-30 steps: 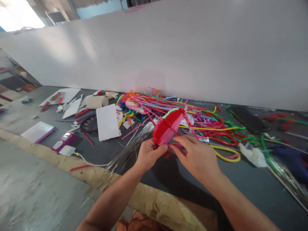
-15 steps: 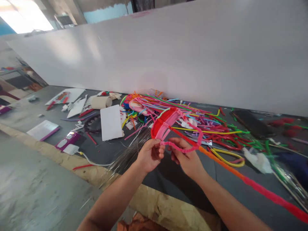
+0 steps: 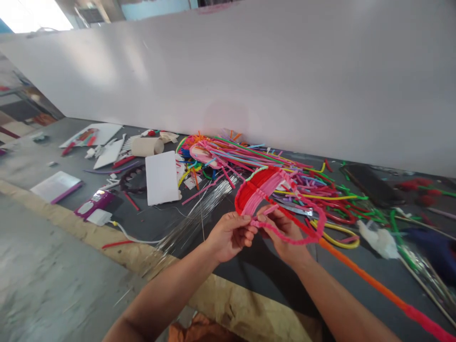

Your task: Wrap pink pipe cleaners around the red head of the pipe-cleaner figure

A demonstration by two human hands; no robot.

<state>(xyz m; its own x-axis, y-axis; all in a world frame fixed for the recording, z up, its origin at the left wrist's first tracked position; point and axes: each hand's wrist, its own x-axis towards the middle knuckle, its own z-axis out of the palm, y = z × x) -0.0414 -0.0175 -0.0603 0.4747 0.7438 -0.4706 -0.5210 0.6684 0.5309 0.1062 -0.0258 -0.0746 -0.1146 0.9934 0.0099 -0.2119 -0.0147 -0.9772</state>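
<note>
Both hands pinch the fuzzy pink pipe cleaner (image 3: 285, 232) just under the red-and-pink woven fan piece (image 3: 257, 191), left hand (image 3: 230, 235) fingers clamped beside the right hand (image 3: 283, 232), loop trailing right.

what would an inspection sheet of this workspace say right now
surface: dark grey table with a pale wooden front edge
job's things: red and pink woven piece held above the table; pink pipe cleaner loops from it
clutter: heap of coloured pipe cleaners, silver wire bundle, white card, cardboard roll, black phone
grippers: left hand and right hand both pinch the woven piece's lower edge
cables: white cable from a white plug
surroundings: white panel behind the table
</note>
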